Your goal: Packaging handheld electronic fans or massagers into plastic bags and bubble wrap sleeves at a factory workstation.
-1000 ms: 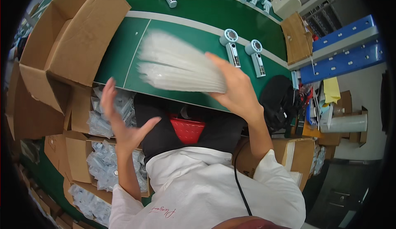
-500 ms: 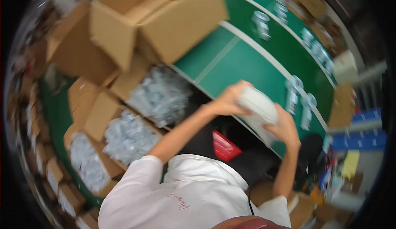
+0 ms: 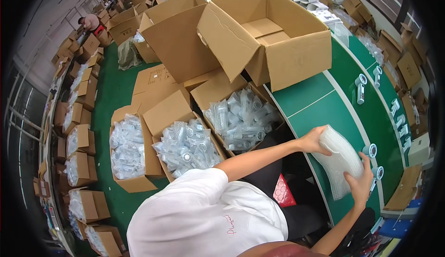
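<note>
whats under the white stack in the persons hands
Green tabletop shows around the white stack, which the left hand and right hand hold. Whatever lies directly beneath is covered, so I cannot tell.

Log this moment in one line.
left hand: holding white stack | right hand: holding white stack | white stack: curved, over green table | filled box: left of green table
</note>
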Motion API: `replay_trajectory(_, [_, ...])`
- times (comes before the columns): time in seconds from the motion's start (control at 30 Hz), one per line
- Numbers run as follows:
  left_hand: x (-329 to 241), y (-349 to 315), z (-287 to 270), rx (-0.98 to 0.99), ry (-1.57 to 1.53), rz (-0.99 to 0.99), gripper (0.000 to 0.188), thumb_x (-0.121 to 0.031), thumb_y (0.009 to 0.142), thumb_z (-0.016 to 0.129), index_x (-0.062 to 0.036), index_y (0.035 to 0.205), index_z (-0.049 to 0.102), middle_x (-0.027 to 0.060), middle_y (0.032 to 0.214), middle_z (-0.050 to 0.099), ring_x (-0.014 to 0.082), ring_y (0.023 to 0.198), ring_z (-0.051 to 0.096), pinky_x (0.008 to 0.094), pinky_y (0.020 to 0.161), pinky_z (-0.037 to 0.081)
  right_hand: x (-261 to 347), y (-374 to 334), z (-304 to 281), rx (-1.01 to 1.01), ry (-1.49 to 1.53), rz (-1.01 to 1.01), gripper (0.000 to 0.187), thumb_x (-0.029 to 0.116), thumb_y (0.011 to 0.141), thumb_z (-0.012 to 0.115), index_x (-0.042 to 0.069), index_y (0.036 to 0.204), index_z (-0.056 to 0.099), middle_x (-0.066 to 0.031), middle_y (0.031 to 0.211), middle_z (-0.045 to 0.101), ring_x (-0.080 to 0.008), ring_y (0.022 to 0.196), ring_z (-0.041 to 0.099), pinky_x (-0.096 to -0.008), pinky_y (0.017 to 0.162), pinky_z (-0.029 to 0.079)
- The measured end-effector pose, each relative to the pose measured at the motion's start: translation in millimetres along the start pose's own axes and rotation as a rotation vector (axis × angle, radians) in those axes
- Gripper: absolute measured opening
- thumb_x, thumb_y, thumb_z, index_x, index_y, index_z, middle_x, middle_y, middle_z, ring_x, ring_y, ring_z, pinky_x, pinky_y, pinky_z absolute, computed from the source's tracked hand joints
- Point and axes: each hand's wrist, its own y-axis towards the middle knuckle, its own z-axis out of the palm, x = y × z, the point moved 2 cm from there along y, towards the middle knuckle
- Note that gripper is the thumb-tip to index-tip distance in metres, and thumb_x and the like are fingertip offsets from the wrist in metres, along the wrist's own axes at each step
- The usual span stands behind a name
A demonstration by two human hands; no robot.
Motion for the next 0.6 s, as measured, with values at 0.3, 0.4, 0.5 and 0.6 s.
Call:
replay_trajectory(0.3, [-64, 35, -16, -0.092, 0.006, 0.104, 0.059, -0.011, 0.062, 0.086, -0.0042, 0.110, 0.053, 0.0101, 0.104, 0.062, 0.0228, 0.093, 0.058, 0.0337, 0.088, 0.048, -35, 16, 27, -0.689, 0.683, -0.199, 0.076, 0.005, 0.076, 0.074, 0.004, 0.146, 0.044, -0.0177, 0.132, 0.058, -0.0322, 0.113, 0.059, -0.0378, 0.102, 0.044])
replay_trajectory(0.4, [-70, 40, -27, -0.108, 0.107, 0.124, 0.060, -0.009, 0.064, 0.086, -0.0048, 0.113, 0.052, 0.0093, 0.105, 0.061, 0.0219, 0.095, 0.058, 0.0339, 0.090, 0.048, -108, 29, 76, -0.478, 0.845, -0.001, 0.072, 0.006, 0.081, 0.075, 0.001, 0.145, 0.043, -0.0190, 0.135, 0.055, -0.0310, 0.116, 0.057, -0.0376, 0.105, 0.042])
replay_trajectory(0.5, [-75, 38, -37, -0.121, 0.239, 0.115, 0.062, -0.008, 0.066, 0.086, -0.0059, 0.117, 0.051, 0.0088, 0.107, 0.061, 0.0220, 0.098, 0.058, 0.0344, 0.091, 0.048, -91, 31, 87, -0.261, 0.813, -0.004, 0.076, 0.006, 0.079, 0.079, 0.000, 0.145, 0.042, -0.0178, 0.137, 0.053, -0.0304, 0.118, 0.056, -0.0377, 0.106, 0.041])
replay_trajectory(0.6, [-86, 31, -49, -0.115, 0.287, 0.120, 0.064, -0.010, 0.066, 0.086, -0.0066, 0.118, 0.050, 0.0097, 0.107, 0.061, 0.0236, 0.098, 0.058, 0.0351, 0.091, 0.048, -74, 33, 85, -0.293, 0.865, -0.033, 0.080, 0.005, 0.076, 0.082, -0.001, 0.144, 0.041, -0.0174, 0.137, 0.053, -0.0303, 0.120, 0.055, -0.0379, 0.107, 0.041])
